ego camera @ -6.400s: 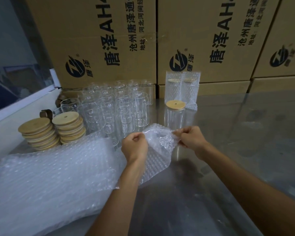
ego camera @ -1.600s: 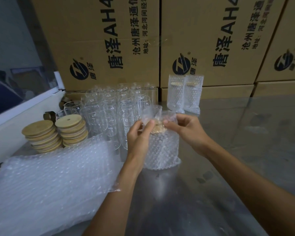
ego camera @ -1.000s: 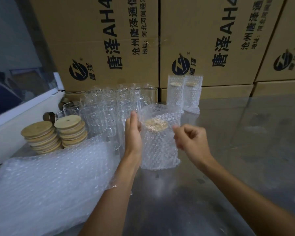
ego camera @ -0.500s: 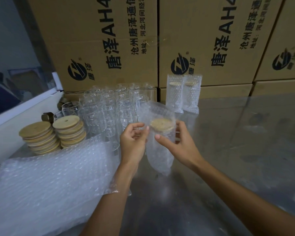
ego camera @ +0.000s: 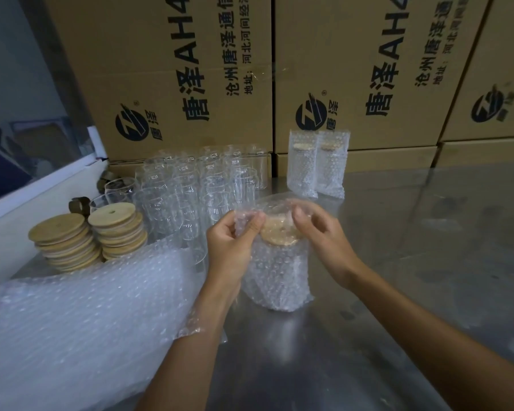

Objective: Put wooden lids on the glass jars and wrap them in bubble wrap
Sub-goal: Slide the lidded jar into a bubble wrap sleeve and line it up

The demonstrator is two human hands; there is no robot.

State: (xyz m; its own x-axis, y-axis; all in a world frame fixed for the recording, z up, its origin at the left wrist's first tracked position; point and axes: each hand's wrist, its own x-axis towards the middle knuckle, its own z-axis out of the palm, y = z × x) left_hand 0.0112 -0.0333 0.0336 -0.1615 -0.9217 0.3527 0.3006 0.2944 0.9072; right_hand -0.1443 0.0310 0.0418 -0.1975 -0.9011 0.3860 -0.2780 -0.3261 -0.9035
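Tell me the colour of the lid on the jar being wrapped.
Light tan wood lid, seen in the head view.

Two bare forearms reach in from the bottom edge of the head view, with no sleeves, cuffs or gloves showing anywhere along them. The left hand [ego camera: 232, 247] and right hand [ego camera: 321, 232] are also uncovered, with no rings on the fingers that show and no watch or band at either wrist. Fingernails are short and unpainted where visible. Both arms look slim, with smooth outlines from wrist to the frame's edge. Nothing of the person above the forearms is in view.
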